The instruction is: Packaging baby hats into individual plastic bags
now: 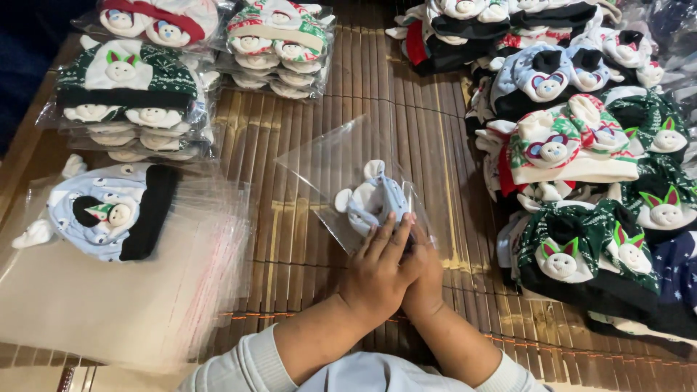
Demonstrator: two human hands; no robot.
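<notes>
Two hands pressed together, yours: left hand (379,270) lies over right hand (425,272), both clamped on mouth of clear bag (341,170) just beyond fingertips. Pale blue hat (374,202) sits inside bag, touching your fingers. Left of hands: stack of flat clear bags (109,305), another blue hat (109,210) lying on top. Far left ahead: bagged hat bundles (134,94). Right of hands: loose hat pile (588,174), close by. Nothing blocks hands. Surface: slatted bamboo mat (290,239).
</notes>
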